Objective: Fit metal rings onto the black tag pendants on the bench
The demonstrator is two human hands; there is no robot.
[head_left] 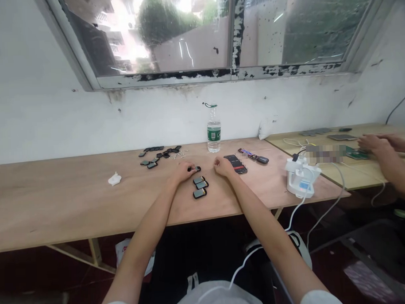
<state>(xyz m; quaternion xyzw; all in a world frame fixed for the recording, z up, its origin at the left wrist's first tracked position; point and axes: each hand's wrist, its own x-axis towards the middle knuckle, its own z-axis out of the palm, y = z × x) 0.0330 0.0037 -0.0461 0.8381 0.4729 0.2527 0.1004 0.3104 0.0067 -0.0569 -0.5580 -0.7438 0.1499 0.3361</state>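
My left hand (186, 171) has its fingers closed on a small black case (197, 169) that lies on the wooden table (74, 196). Just below it, three black cases with grey faces (200, 193) form a short column. To the right, my right hand (221, 165) rests on the table with its fingers curled; whether anything is between them is too small to tell. A phone (236, 164) lies beside that hand, its screen lit. Farther back on the left, several more black cases (152, 164) are scattered near small pale pieces (178, 155).
A water bottle (214, 136) stands by the wall. Crumpled white tissue (115, 179) lies left. On the right are a snack bar (246, 153), a black key fob (263, 159) and a white power strip (300, 177) with cables. Another person's hands (371, 144) hold a green board (356, 153).
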